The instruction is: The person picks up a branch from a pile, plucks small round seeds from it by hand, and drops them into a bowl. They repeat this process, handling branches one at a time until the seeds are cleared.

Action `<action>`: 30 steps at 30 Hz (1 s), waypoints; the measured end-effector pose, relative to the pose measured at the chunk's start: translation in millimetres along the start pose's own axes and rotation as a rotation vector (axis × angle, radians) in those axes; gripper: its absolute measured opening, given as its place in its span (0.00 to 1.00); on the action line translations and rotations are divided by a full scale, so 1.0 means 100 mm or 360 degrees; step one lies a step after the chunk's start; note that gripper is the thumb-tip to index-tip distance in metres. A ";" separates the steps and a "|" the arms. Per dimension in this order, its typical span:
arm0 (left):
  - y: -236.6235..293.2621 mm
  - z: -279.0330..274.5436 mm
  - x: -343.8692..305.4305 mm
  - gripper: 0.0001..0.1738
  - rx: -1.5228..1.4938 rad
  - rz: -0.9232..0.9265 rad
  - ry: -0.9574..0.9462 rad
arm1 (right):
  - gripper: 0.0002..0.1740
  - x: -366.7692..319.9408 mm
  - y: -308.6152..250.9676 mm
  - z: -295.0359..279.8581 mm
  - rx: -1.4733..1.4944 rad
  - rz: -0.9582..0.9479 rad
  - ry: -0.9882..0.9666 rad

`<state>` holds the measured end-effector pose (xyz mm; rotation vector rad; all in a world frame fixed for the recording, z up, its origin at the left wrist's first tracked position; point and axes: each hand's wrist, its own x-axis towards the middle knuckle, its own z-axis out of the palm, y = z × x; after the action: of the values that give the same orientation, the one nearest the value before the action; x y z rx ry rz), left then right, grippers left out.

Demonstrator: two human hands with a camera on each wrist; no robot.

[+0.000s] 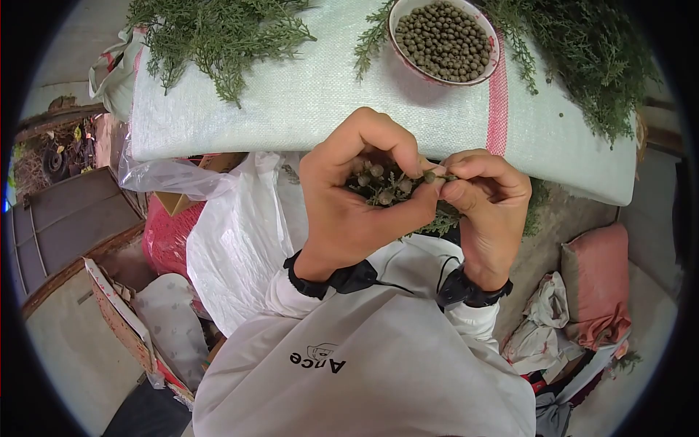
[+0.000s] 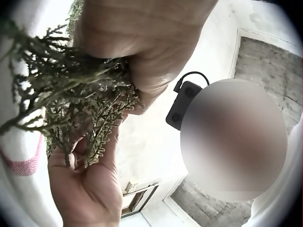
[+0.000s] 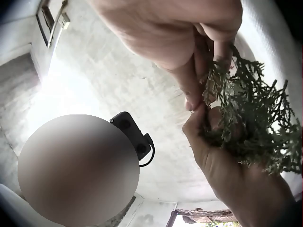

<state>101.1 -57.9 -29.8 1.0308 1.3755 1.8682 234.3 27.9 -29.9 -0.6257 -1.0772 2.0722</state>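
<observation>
Curled left hand (image 1: 341,211), right fingers (image 1: 486,167) pinching sprig (image 1: 387,194)

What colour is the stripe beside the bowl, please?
The stripe is pink, showing best in the head view.

At the top of the left wrist view, a bare left hand (image 2: 137,42) holds a bushy green sprig with scaly leaves (image 2: 102,113), whose twigs fan out leftward. Below, a bare right hand (image 2: 87,189) reaches up to the sprig, its fingers partly hidden behind the leaves. White fabric (image 2: 19,194) with a pink stripe (image 2: 23,165) runs along the left edge. Right of the hands, a black oblong device (image 2: 179,101) with a looped black cable (image 2: 194,73) adjoins a round blurred patch (image 2: 234,142), with a pale wall (image 2: 147,156) and mottled grey panels (image 2: 267,66) behind
</observation>
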 end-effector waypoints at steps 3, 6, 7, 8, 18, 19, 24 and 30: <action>0.00 0.00 0.01 0.19 0.0012 -0.0020 -0.0011 | 0.12 0.01 -0.02 -0.05 -0.0040 0.0003 -0.0037; 0.00 0.00 0.01 0.18 0.0003 -0.0037 -0.0036 | 0.12 0.02 -0.04 -0.09 -0.0084 0.0012 -0.0095; 0.00 0.00 0.02 0.18 0.0002 -0.0038 -0.0037 | 0.12 0.02 -0.05 -0.09 -0.0105 0.0025 -0.0104; 0.00 -0.01 0.02 0.18 -0.0012 -0.0053 -0.0056 | 0.12 0.03 -0.06 -0.10 -0.0126 0.0038 -0.0113; 0.11 -0.12 0.10 0.19 -0.0013 -0.0264 -0.0305 | 0.12 0.09 -0.08 -0.13 -0.0164 0.0116 -0.0198; 0.11 -0.12 0.11 0.19 -0.0004 -0.0261 -0.0303 | 0.12 0.12 -0.08 -0.18 -0.0228 -0.0002 -0.0269; 0.08 -0.01 0.16 0.19 -0.0329 -0.0398 -0.0116 | 0.13 0.20 -0.05 -0.16 -0.0293 -0.0240 -0.0350; 0.02 0.03 0.12 0.15 -0.0450 -0.0418 0.0065 | 0.13 0.13 -0.02 -0.06 -0.0136 0.0000 -0.0164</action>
<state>97.0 -47.3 -24.4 0.6421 1.1634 1.8274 230.9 41.3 -32.5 -0.5651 -1.2297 2.0865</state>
